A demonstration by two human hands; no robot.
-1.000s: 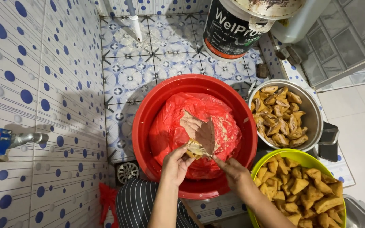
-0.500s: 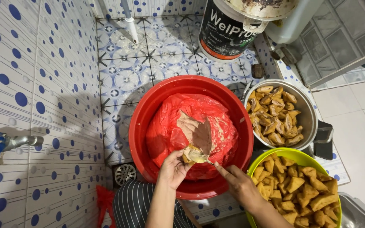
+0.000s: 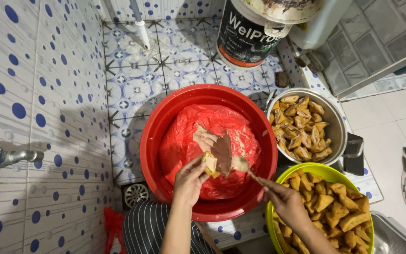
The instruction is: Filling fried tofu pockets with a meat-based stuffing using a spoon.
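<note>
My left hand holds a golden fried tofu puff over a red basin. A red plastic bag lines the basin and holds pale paste. My right hand grips a spoon whose bowl, loaded with paste, is right beside the puff. Both hands are over the near half of the basin.
A green bowl of fried tofu pieces sits at lower right, a metal pot of filled pieces behind it. A dark paint bucket stands at the back. A tap juts from the dotted tile wall; a floor drain lies by the basin.
My right hand has brought the spoon up to the tofu puff in my left hand. The view has shifted slightly.
</note>
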